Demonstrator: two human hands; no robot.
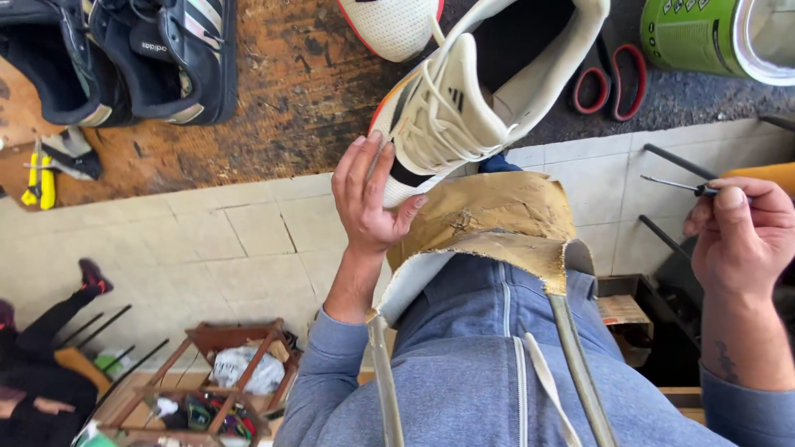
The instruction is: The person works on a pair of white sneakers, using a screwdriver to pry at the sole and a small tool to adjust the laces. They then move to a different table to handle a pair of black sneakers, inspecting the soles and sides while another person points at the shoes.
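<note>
At frame centre, my left hand [368,194] wraps the white shoe [464,99] at its toe; my right hand [741,236], far right, pinches a thin awl [675,184]. The shoe looks light, soft-sided; best held by the firm sole.

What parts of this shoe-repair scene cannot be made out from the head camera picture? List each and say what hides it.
- White shoe: its sole is hidden by the left hand and the leather pad.
- Thin tool in the right hand: its handle is covered by the fingers.
- Green can: cut off by the top and right edges.
- Scissors: blades hidden behind the shoe.
</note>
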